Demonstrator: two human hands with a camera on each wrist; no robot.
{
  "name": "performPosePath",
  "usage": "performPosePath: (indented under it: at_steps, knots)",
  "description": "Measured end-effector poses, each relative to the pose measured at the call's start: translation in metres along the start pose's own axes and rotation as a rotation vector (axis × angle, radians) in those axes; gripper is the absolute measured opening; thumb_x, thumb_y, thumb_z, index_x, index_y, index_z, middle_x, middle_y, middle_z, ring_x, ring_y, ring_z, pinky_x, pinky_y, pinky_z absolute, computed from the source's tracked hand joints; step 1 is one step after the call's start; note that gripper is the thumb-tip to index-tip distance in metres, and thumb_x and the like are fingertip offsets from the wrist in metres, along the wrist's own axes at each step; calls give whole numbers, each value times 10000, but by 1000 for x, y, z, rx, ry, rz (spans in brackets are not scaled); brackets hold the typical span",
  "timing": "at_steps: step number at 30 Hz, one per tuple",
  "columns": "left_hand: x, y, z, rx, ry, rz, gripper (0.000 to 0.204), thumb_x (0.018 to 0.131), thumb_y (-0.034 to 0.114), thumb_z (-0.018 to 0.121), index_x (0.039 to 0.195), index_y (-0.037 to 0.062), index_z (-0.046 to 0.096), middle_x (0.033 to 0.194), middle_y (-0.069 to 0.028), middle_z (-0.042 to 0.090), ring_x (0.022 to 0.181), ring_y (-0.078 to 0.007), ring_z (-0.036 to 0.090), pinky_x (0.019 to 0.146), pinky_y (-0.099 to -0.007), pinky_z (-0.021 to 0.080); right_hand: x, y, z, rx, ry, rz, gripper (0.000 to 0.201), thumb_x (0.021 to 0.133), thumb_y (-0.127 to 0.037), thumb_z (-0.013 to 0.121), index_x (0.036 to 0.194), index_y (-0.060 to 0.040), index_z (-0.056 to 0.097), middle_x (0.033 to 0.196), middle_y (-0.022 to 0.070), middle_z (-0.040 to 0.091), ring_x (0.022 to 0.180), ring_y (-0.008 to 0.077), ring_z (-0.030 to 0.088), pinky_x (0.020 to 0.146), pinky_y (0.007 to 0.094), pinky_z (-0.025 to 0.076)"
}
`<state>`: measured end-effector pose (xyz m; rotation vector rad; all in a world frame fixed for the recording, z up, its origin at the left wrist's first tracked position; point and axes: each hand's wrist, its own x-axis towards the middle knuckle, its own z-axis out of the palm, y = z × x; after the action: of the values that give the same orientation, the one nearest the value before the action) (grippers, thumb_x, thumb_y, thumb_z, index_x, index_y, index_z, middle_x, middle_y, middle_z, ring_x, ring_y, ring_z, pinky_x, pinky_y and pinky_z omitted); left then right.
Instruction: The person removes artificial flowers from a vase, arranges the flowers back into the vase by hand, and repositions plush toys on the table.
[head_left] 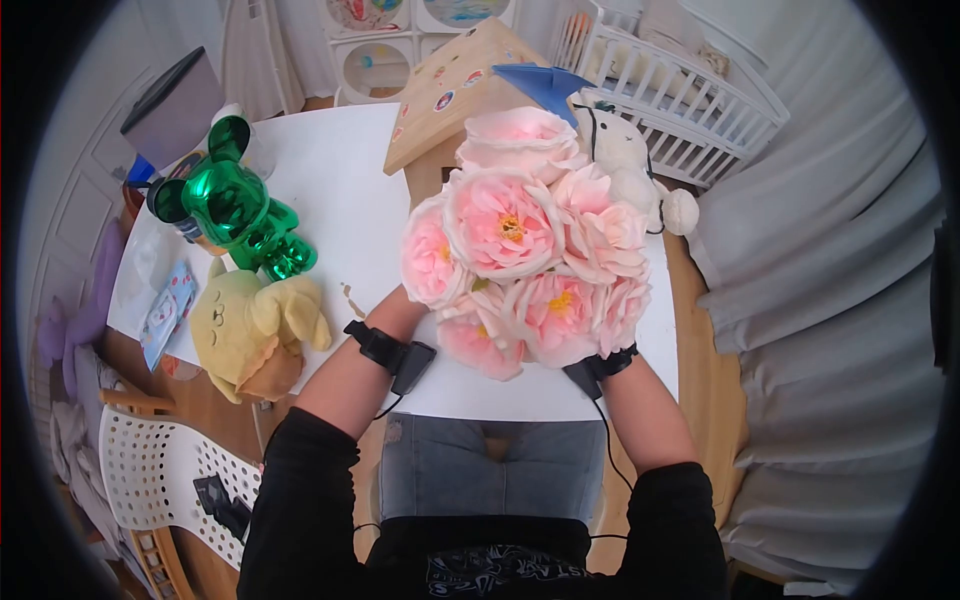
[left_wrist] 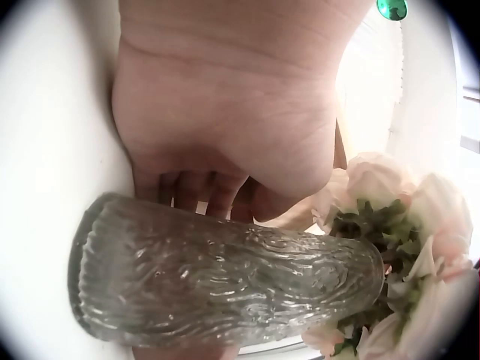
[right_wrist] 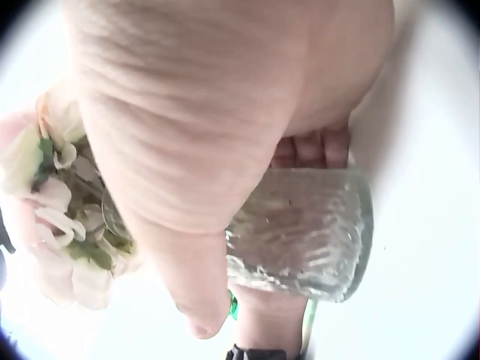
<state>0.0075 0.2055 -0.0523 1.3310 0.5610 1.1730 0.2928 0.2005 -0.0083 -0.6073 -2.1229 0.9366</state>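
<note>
Vase: the clear glass vase (left_wrist: pixel 225 281) is between the two hands, at the near side of the white table (head_left: pixel 350 205); from the head view the flowers hide it.
Vase's long way: it looks about upright, with its wide bottom down by the table; I cannot tell if the bottom touches.
Flowers: a big bunch of pink flowers (head_left: pixel 510 225) sits at the top of the vase and spreads out over both hands.
Left hand: the left hand (left_wrist: pixel 225 124) is on the left side of the glass, its fingers going round behind it in a hold; the fingertips are hidden.
Right hand: the right hand (right_wrist: pixel 199 142) grips the right side, with its thumb across the glass.
Closer hand: both are right at the glass, so neither is clearly closer.
Arms: both reach from near to far and lean in toward each other under the flowers.
Toys: a yellow soft toy (head_left: pixel 225 335) and a shiny green bear (head_left: pixel 225 205) are to the left, well apart from the vase.
</note>
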Motion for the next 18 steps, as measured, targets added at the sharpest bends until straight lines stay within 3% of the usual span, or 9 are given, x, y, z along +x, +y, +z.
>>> performPosePath:
  at_steps: [7, 9, 12, 14, 18]
  knots:
    - [-13, -6, 0, -6, -4, -3, 509, 1062, 222, 706, 1515, 50, 551, 1476, -87, 633, 1322, -214, 628, 1137, -371, 519, -18, 1, 13, -83, -32, 28, 619, 903, -233, 859, 1459, -89, 630, 1490, 99, 629, 1376, 279, 583, 1199, 425, 454]
    - [5, -6, 0, -2, 5, -2, 509, 1061, 220, 709, 1514, 49, 552, 1476, -87, 633, 1322, -215, 628, 1137, -371, 519, -22, 5, 7, -101, -48, 29, 632, 902, -239, 860, 1468, -88, 623, 1496, 100, 626, 1380, 279, 582, 1203, 424, 451]
    - [-18, -10, 1, 6, 16, 1, 510, 1059, 218, 712, 1512, 48, 553, 1477, -87, 633, 1322, -215, 628, 1138, -371, 518, -10, 11, 6, -130, -68, 27, 652, 901, -249, 862, 1481, -87, 613, 1505, 102, 621, 1385, 280, 580, 1209, 422, 446]
    - [3, -12, 2, 15, 24, 3, 510, 1057, 216, 714, 1511, 47, 554, 1477, -88, 633, 1322, -216, 628, 1138, -371, 518, -10, 13, 7, -147, -81, 22, 666, 900, -255, 864, 1490, -87, 606, 1512, 103, 617, 1388, 280, 578, 1213, 421, 443]
    - [-31, -11, -6, 42, 48, 13, 511, 1054, 212, 718, 1509, 46, 555, 1477, -88, 633, 1322, -217, 628, 1139, -371, 517, -20, 17, 4, -179, -111, -1, 693, 899, -268, 867, 1508, -86, 592, 1524, 105, 611, 1395, 281, 576, 1221, 419, 437]
